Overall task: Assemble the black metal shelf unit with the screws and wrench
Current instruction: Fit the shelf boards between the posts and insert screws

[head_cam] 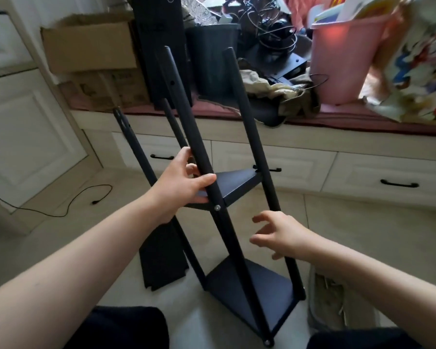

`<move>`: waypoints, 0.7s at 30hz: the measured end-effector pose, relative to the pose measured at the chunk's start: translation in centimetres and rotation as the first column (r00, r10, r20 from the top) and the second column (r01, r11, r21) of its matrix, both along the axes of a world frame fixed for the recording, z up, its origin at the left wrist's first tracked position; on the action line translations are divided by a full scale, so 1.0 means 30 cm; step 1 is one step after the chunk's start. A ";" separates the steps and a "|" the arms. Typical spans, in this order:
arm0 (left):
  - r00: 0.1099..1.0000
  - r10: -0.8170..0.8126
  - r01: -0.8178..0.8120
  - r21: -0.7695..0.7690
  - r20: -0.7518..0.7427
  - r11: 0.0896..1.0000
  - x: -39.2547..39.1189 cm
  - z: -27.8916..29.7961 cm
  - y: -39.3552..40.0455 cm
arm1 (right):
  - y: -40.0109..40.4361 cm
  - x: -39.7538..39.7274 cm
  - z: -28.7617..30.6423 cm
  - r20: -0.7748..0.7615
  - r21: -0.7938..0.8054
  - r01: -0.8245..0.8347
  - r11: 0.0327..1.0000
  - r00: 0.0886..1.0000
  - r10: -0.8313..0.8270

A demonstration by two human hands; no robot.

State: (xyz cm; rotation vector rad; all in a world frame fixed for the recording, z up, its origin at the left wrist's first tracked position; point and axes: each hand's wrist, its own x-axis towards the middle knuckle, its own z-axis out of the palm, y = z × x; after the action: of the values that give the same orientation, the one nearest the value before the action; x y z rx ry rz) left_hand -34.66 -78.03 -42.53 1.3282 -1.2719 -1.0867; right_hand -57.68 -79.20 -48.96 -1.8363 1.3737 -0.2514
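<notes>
The left hand (184, 182) gripped a front post (202, 157) to steady the half-built shelf unit (237, 187) (two shelves fitted); the right hand (282, 233) hovered open, empty.

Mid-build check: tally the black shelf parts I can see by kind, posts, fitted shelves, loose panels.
Upright posts: 4
Fitted shelves: 2
Loose panels on the floor: 1
Tall panels leaning on the bench: 1
Total: 8
</notes>
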 end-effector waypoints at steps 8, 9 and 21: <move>0.990 -0.108 0.106 0.027 0.085 0.994 0.040 0.001 0.111 | -0.071 -0.121 0.078 0.080 -0.125 0.264 0.956 0.964 -0.255; 0.988 -0.120 0.118 0.026 0.096 0.993 0.040 0.002 0.118 | -0.073 -0.117 0.077 0.101 -0.127 0.266 0.956 0.962 -0.254; 0.951 -0.248 0.247 0.029 0.183 0.969 0.013 -0.006 0.123 | -0.100 -0.090 0.103 0.272 -0.096 0.226 0.969 0.943 -0.193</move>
State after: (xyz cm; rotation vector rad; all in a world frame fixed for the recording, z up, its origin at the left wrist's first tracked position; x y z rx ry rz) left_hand -34.27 -74.34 -42.72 1.3234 -1.6092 -1.1581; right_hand -60.36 -82.20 -45.87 -1.6847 1.3912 -0.6821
